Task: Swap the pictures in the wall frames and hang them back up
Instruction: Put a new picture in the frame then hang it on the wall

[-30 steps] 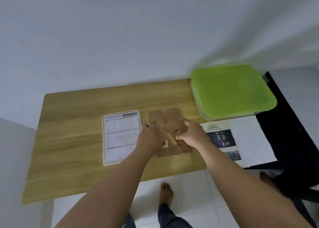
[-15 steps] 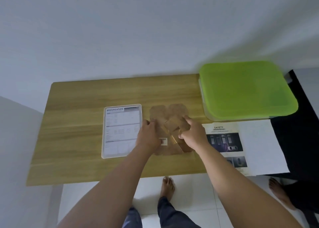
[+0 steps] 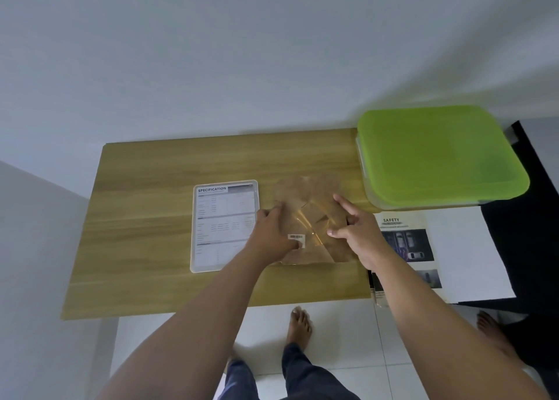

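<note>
The left hand (image 3: 272, 237) lies flat, fingers loose, on the brown cardboard frame backing (image 3: 311, 253) on the light wooden table (image 3: 151, 218). The right hand (image 3: 356, 231) touches it with a straight forefinger, gripping nothing.

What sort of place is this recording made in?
Likely a plain room in a home or small office: a wooden table against a white wall, a white tiled floor, and the person's bare foot on it.

Tabletop (image 3: 151, 188) layout: backing board (image 3: 314, 194) lay central; specification frame (image 3: 225, 225) at 9 o'clock, lidded box (image 3: 438, 154) at 2 o'clock, safety sheet (image 3: 405, 242) at 3 o'clock.
</note>
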